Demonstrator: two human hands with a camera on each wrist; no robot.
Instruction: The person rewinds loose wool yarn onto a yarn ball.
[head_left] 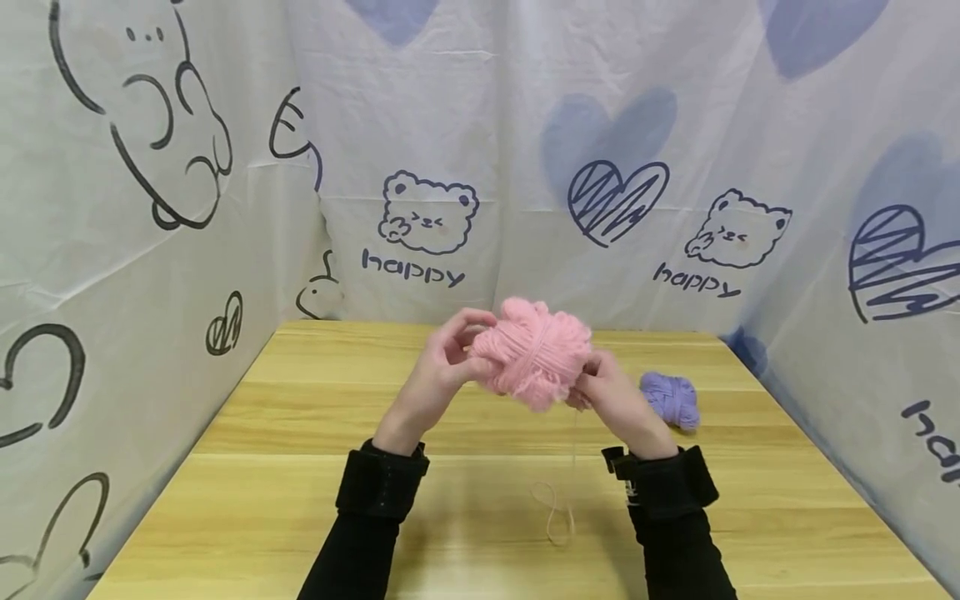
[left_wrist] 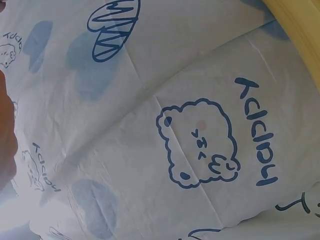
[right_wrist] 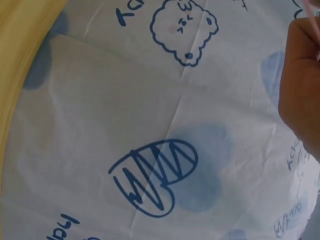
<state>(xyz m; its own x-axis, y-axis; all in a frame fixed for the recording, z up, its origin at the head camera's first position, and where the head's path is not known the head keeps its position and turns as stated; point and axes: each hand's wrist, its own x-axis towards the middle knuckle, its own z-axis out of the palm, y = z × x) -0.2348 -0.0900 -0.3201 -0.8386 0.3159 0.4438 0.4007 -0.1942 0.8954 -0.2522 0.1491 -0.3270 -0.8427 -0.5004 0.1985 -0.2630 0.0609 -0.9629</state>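
While I hold it up above the middle of the counter (head_left: pixel 300 500), a fluffy pink yarn bundle (head_left: pixel 534 354) sits between my two hands, lifted clear of the wood. My left hand (head_left: pixel 438 375) grips its left end, thumb and fingers (head_left: pixel 471 318) curled around the strands. My right hand (head_left: pixel 611 393) pinches the lower right edge of the bundle, fingers closed on the wool. From that side a thin pink strand (head_left: pixel 558 508) hangs down and ends in a loose loop lying on the counter between my forearms. Both wrists wear black cuffs (head_left: pixel 381 483) over black sleeves.

Just to the right of my right hand, a smaller purple yarn bundle (head_left: pixel 671 400) rests on the counter, apart from the pink one and untouched.

Counter is light wood with visible plank lines. A white cloth backdrop (head_left: pixel 525 125) encloses it on three sides, printed with dark blue outlined bears, scribbled hearts, pale blue solid hearts and the word "happy".

Left wrist view shows mostly that cloth (left_wrist: pixel 150 100), with a sliver of my hand at the left edge. Right wrist view also shows the cloth (right_wrist: pixel 125 100), with part of my right hand (right_wrist: pixel 300 85) at the right edge and a pink thread just visible by it
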